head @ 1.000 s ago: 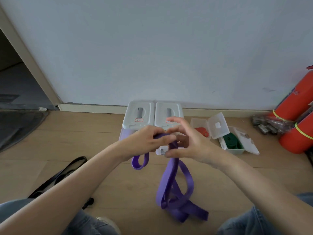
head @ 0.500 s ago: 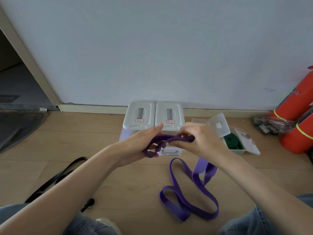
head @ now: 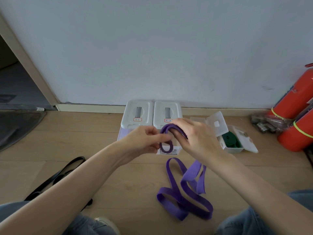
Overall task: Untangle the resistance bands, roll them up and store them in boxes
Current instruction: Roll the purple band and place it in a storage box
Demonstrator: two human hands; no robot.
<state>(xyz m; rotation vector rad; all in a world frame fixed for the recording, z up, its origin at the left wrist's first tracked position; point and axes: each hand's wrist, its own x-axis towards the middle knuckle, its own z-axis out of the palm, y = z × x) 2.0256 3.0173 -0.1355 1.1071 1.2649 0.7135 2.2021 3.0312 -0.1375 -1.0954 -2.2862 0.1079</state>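
Observation:
A purple resistance band point(head: 183, 195) trails in loose loops on the wooden floor, and its upper end is wound into a small coil between my hands. My left hand point(head: 144, 141) pinches the coil from the left. My right hand point(head: 194, 134) has its fingers inside the loop, with the band wrapped over them. Behind my hands stand two closed white boxes point(head: 138, 114) side by side. To the right an open clear box point(head: 235, 146) holds a rolled green band point(head: 231, 139).
A black band point(head: 57, 175) lies on the floor at the left. Red fire extinguishers point(head: 298, 112) and a plastic-wrapped bundle point(head: 265, 122) are at the right wall. A dark mat point(head: 15, 126) and a doorway are at the left. My knees frame the bottom edge.
The band's hanging length has dropped to the floor in wider loops. My hands have wound its upper end into a small coil around my right fingers.

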